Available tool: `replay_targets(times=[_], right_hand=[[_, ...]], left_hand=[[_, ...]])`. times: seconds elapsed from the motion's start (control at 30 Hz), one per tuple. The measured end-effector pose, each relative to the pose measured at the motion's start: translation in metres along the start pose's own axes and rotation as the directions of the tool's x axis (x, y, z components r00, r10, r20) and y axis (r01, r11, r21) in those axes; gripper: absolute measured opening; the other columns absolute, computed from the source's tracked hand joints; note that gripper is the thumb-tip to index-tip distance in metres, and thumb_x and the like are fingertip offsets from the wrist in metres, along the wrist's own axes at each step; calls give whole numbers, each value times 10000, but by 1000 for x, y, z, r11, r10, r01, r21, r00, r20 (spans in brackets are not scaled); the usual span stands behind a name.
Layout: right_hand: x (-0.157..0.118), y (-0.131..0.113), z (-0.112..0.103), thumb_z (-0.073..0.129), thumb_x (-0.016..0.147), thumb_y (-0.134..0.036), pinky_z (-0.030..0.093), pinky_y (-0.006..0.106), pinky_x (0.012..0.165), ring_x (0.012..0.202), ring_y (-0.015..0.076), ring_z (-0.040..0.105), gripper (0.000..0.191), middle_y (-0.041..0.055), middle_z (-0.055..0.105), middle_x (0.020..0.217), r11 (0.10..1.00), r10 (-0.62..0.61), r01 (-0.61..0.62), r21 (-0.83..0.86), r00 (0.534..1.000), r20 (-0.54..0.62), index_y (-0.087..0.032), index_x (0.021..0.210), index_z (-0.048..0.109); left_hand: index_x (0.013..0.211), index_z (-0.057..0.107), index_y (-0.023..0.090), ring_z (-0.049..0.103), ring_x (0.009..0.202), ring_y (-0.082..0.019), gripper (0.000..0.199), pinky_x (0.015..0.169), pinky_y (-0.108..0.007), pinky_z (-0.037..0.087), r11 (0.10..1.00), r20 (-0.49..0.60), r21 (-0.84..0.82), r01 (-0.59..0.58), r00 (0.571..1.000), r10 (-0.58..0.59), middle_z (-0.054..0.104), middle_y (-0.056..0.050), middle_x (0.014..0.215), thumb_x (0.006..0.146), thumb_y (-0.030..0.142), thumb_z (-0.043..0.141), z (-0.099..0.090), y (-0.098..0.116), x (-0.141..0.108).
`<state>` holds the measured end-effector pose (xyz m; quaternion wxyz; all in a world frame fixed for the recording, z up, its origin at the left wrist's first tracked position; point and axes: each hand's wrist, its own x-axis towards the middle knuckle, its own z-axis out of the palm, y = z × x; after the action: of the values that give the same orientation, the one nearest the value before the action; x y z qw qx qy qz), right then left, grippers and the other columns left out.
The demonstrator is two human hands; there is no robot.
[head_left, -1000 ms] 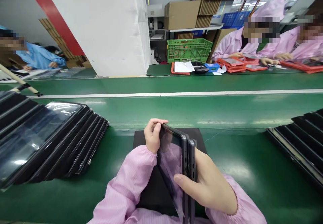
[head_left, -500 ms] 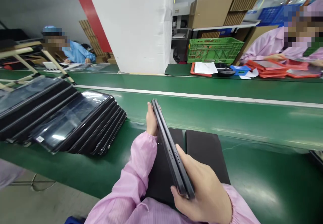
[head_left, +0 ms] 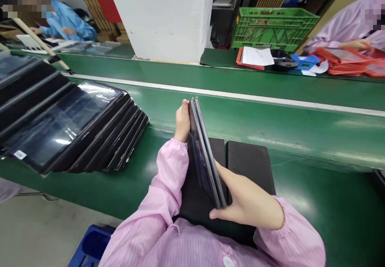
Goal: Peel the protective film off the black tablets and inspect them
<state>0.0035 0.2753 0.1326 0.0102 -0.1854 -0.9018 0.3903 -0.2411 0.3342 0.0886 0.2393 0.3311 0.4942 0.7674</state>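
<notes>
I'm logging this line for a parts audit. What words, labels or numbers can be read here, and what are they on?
White sticker on the stack of tablets: too small to read.
Papers on the far bench: too blurred to read.
Held tablets: nothing legible shows.

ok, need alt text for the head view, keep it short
A person holds two dark tablets on edge, pressed together, between the left hand and right hand, above black mats on a green conveyor belt. A row of overlapping black-framed tablets lies on the belt to the left.
</notes>
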Motion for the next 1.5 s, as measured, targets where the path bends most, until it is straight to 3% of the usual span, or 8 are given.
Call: replay_targets(times=[0.07,0.17,0.3,0.43,0.8,1.03,1.27,1.5], right_hand=[[-2,3,-5,860,696,-412,571,439,906,1027,284,673,1225,133,633,1273,998,-24,25,64,1000,-16,-213,1615,76],[-3,4,-7,735,834,-435,578,355,749,786,197,644,996,57,668,1018,983,-70,81,162,995,-75,-199,1607,153],[0,3,-7,523,974,-315,546,316,732,731,154,601,659,18,633,896,962,-119,150,229,983,-142,-191,1573,277],[1,2,-10,426,1002,-238,531,314,736,730,143,599,532,19,640,891,956,-104,140,257,984,-147,-198,1530,367],[-2,0,-17,374,987,-186,504,305,683,702,148,582,512,2,618,832,969,-92,116,217,988,-120,-187,1499,381],[-7,2,-20,384,962,-160,526,329,717,735,162,613,564,9,647,872,971,-81,99,218,993,-90,-216,1522,342],[-9,1,-20,450,927,-181,556,392,829,860,198,657,675,52,681,993,964,-98,108,243,994,-52,-197,1569,244],[-2,1,-8,621,826,-220,575,410,857,920,217,643,947,95,637,1134,967,-114,118,228,993,-28,-174,1605,84]], left_hand=[[777,659,208,408,513,-117,657,510,-272,344,999,9,24,26,1000,-26,526,5,645,794,829,445,0,-4,1],[806,672,210,468,568,-130,616,576,-277,401,998,5,45,34,999,-34,571,-9,699,830,787,457,0,-7,0],[853,692,220,610,760,-170,542,790,-303,478,999,-20,53,14,1000,-13,650,-34,787,897,706,456,2,-6,-3],[880,700,225,654,896,-192,516,907,-319,472,998,-30,66,-5,1000,7,698,-56,883,926,664,434,4,-7,-3],[896,689,210,656,930,-181,478,860,-285,498,995,-105,86,40,994,-31,697,-69,916,938,622,449,3,-8,-2],[903,707,215,663,928,-198,487,848,-304,514,998,-46,66,-25,999,28,698,-63,921,927,640,470,6,2,-9],[918,709,227,666,973,-208,487,886,-310,516,998,-56,60,-32,998,36,705,-69,955,919,652,471,8,2,-10],[899,700,230,667,892,-187,500,922,-319,489,999,-57,53,-9,998,12,714,-65,909,933,645,425,3,-12,-1]])
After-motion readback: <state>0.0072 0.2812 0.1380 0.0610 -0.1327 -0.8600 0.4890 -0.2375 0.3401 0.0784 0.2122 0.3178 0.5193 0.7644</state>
